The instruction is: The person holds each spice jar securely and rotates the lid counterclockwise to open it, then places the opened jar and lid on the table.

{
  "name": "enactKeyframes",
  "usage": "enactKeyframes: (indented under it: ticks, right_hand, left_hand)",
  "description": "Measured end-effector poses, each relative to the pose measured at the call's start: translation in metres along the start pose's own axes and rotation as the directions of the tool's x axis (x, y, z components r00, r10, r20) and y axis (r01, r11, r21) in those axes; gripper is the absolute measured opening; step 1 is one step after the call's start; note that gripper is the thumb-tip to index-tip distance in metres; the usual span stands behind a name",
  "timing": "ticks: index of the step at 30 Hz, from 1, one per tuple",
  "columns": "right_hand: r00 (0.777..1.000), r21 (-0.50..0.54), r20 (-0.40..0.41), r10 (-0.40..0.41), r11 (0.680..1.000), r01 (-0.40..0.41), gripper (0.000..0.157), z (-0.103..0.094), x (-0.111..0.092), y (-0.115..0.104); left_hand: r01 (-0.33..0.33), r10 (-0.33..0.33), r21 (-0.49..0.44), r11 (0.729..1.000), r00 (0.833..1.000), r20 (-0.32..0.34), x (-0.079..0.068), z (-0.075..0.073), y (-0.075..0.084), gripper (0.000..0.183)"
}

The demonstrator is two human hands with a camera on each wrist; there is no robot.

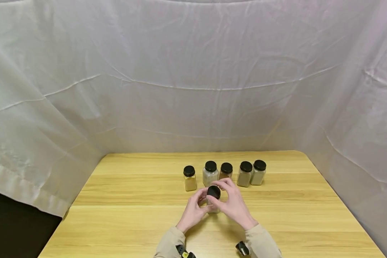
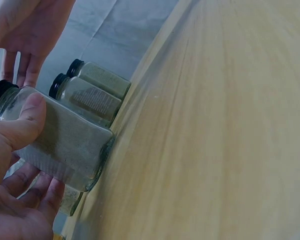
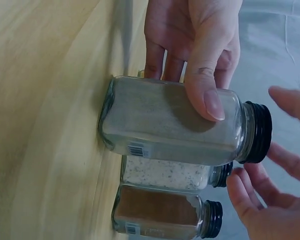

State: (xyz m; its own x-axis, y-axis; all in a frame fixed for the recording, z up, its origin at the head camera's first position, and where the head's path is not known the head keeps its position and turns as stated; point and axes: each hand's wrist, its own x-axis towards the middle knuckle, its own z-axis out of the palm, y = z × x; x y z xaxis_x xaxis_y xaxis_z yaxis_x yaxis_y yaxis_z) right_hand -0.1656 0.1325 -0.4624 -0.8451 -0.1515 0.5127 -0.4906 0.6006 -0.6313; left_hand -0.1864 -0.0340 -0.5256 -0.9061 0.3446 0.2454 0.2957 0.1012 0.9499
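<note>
A square glass jar of greyish powder (image 3: 175,122) with a black screw lid (image 1: 214,192) stands upright near the middle of the wooden table. My left hand (image 1: 192,212) grips its body, thumb (image 2: 34,112) on one face and the other fingers on the opposite side. Around the lid is my right hand (image 1: 233,204), its fingers spread; in the right wrist view a gap shows between the upper fingertip and the lid. Whether the lower fingers (image 3: 287,160) touch the lid I cannot tell.
Behind stand more black-lidded jars: a yellow one (image 1: 190,183) leftmost, a white speckled one (image 1: 210,176), a brown one (image 1: 225,172) partly hidden by my right hand, and a grey-green pair (image 1: 244,178) at right. Pale cloth (image 1: 193,107) hangs around the table (image 1: 116,222).
</note>
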Motion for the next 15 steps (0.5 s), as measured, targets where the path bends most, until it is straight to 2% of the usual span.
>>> enactKeyframes:
  ticks: [6,15]
  right_hand:
    - [0.998,0.013,-0.018,0.064,0.998,-0.064,0.044,0.0001,-0.0002,-0.0013]
    - [1.0,-0.011,-0.013,-0.011,1.0,0.01,0.036,-0.0002,0.0004,-0.001]
  left_hand:
    - [0.017,-0.017,-0.001,1.0,1.0,-0.004,-0.0007,0.0005,0.0011,0.056]
    - [-0.015,0.015,0.001,1.0,1.0,0.0,-0.0015,0.0001,0.0021,0.053]
